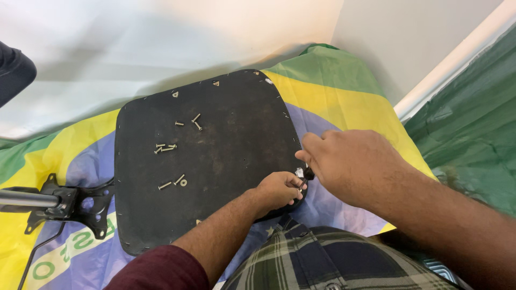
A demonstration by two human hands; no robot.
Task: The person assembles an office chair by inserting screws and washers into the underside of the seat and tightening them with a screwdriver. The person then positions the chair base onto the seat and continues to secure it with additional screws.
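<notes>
Head view: both hands (322, 174) at seat-pan (215, 156) edge

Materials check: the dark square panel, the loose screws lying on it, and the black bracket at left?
Dark square panel: looks like a board covered in black fabric, matte, scuffed; small staple-like glints along its edge suggest stapled cloth. Loose screws: metal, bright silvery finish, probably plated steel. Black bracket: seemingly stamped metal, black painted, slightly glossy, joined to a polished grey metal tube.
</notes>
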